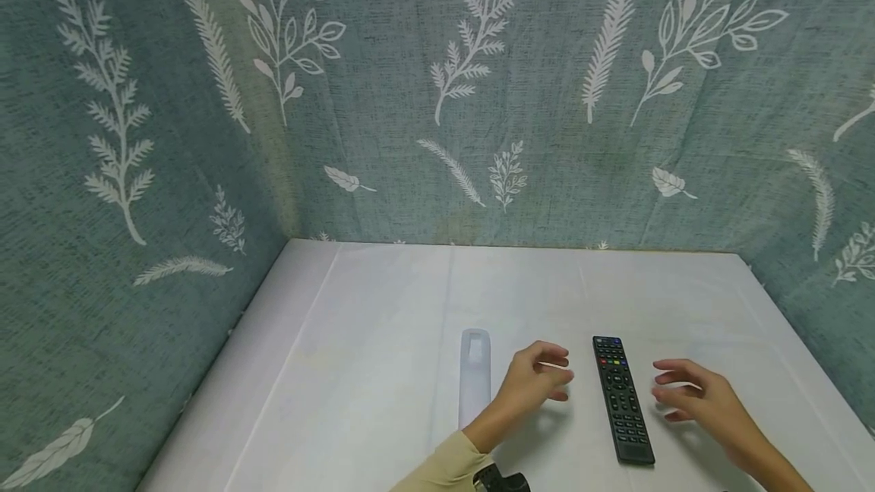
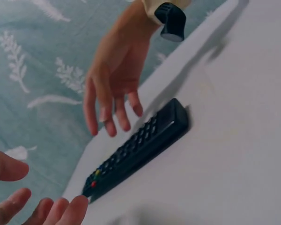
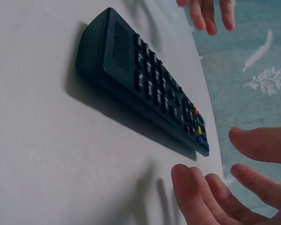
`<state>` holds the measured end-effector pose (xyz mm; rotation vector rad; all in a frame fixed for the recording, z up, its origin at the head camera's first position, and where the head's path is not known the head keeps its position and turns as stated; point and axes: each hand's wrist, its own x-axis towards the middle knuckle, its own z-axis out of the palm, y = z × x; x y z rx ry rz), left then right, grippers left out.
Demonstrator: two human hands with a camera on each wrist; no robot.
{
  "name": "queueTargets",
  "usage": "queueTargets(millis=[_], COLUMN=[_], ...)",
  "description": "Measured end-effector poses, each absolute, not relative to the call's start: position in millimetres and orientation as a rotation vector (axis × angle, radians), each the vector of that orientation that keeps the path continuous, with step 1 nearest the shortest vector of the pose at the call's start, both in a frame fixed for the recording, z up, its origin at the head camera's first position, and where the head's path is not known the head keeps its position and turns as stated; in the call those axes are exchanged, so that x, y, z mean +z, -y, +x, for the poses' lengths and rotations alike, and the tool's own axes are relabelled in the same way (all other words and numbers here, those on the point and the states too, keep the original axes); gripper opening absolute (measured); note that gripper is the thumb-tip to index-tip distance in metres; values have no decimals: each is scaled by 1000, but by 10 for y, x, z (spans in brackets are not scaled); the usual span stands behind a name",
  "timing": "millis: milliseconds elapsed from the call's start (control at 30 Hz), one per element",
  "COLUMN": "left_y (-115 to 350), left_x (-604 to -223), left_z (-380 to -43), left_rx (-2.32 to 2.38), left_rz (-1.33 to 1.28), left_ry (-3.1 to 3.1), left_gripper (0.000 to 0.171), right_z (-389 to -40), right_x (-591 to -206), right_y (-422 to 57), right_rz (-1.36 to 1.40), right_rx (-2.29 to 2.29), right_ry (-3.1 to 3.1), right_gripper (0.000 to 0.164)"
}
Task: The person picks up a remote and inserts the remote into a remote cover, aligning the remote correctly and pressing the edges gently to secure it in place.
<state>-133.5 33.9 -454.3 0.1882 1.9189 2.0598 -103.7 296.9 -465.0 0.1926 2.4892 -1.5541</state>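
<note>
A black remote control (image 1: 623,401) with rows of buttons lies face up on the white table, between the two hands. To its left, the left hand (image 1: 536,376) hovers with loosely bent fingers and holds nothing. On the other side the right hand (image 1: 697,393) is also raised, fingers relaxed and apart from the remote. Beside the left forearm lies a long, pale translucent sleeve (image 1: 475,370), its lower end hidden by the arm. Both wrist views show the remote control (image 2: 136,150) with a gap between it and the fingertips (image 3: 182,176).
A white cloth covers the table (image 1: 369,325). Green-blue fabric (image 1: 383,97) with white leaf prints stands behind it and along both sides. A black strap device (image 1: 502,479) sits on the left wrist.
</note>
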Motion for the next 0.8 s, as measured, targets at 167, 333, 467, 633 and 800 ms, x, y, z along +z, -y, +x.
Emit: queueTargets(millis=[167,333,467,633,800], left_y=[-479,-597,-713,-879,-1011], left_x=[-4626,-4699,-4736,-4775,-4843], left_z=[-1355,-1402,-1435,-1445,-1430], left_rx=[2040,2029,2025,1954,1854], left_rz=[158,146,93,20,27], left_ry=[-1946,-1978,-1971,-2030,-2179], left_gripper=[27,26,25,25,30], right_z=[-1058,-1107,-1135,-1160,-1184], right_x=[-4681,-4709,-4731,-4776,-4829], right_y=[-2934,-2886,-2850,-2809,-2754], right_rz=[215,250,277,288,308], right_rx=[-1564,-1590,-1625,-1633,-1632], right_ry=[-2466,-2439,-2411,-2407,-2407], right_gripper=[55,53,51,49,46])
